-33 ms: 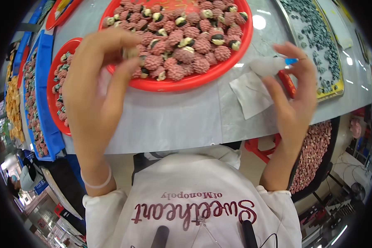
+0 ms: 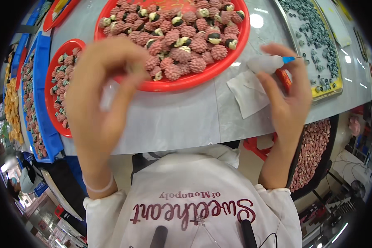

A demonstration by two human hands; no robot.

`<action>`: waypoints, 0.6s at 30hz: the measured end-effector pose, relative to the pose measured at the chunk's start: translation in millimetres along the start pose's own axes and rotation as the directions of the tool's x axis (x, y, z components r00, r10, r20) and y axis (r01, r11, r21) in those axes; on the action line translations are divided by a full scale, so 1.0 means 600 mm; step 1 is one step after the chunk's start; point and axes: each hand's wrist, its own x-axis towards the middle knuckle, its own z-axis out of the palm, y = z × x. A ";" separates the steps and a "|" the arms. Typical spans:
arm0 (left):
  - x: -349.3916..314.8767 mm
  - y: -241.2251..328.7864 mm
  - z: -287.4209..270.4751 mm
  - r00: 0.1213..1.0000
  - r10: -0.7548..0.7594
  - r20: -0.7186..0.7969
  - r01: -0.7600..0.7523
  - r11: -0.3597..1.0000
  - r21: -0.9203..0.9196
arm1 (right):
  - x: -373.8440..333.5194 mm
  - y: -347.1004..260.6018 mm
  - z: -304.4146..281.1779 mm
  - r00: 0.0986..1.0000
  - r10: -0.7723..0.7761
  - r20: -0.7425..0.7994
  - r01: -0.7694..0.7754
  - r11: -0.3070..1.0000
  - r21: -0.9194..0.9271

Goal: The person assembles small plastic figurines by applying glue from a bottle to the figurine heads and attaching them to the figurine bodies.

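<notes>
Left hand [image 2: 107, 87] hangs over the near left rim of a big red tray [image 2: 165, 87], its thumb and fingertips bent toward each other; motion blur hides the tips, so I cannot tell whether they pinch something small or nothing; right hand [image 2: 287, 89], well apart from it, grasps a white bottle [image 2: 263, 64] between thumb and fingers, the bottle lying sideways with its blue nozzle [image 2: 288, 59] turned to the right across the fingers; pink knobbly pieces [image 2: 197, 64], some with black and cream parts, crowd the big red tray, which stands on the grey-white table [image 2: 177, 124] between the hands and farther off; near the right hand lie a white tissue [image 2: 246, 97] and a small red object [image 2: 283, 78], partly covered; farther right is a yellow-edged tray [image 2: 332, 94] of dark green pieces; to the left stand a smaller red tray [image 2: 47, 99] and a long blue tray [image 2: 49, 136], both filled with pink pieces.
</notes>
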 end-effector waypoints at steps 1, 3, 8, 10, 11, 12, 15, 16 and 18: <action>-0.014 0.004 0.006 0.997 0.036 0.062 -0.030 0.995 -0.098 | -0.001 0.010 0.007 0.999 0.007 0.034 -0.010 0.995 0.098; -0.041 0.022 0.025 0.985 0.016 0.173 0.031 0.963 -0.266 | -0.005 0.001 -0.001 0.997 0.060 0.045 -0.065 0.990 0.123; -0.089 0.007 0.067 0.977 -0.130 0.169 0.212 0.654 -0.727 | -0.016 0.007 -0.015 0.990 0.066 -0.125 -0.032 0.967 0.253; -0.103 0.004 0.072 0.940 -0.295 0.171 0.293 0.444 -0.846 | -0.026 0.003 -0.031 0.997 0.060 -0.047 -0.045 0.956 0.288; -0.108 0.005 0.072 0.935 -0.311 0.173 0.300 0.427 -0.853 | -0.030 -0.003 -0.031 0.991 0.107 -0.078 -0.074 0.937 0.341; -0.102 0.006 0.072 0.914 -0.352 0.202 0.337 0.381 -0.861 | -0.032 -0.008 -0.035 0.991 0.112 -0.068 -0.084 0.941 0.327; -0.089 0.006 0.067 0.864 -0.430 0.262 0.403 0.280 -0.872 | -0.043 -0.026 -0.045 0.990 0.138 -0.007 -0.128 0.934 0.333; -0.089 0.004 0.065 0.861 -0.436 0.263 0.394 0.246 -0.886 | -0.045 -0.031 -0.044 0.992 0.126 -0.007 -0.116 0.935 0.335; -0.092 -0.001 0.064 0.858 -0.440 0.267 0.386 0.207 -0.899 | -0.045 -0.038 -0.039 0.993 0.115 -0.007 -0.106 0.937 0.334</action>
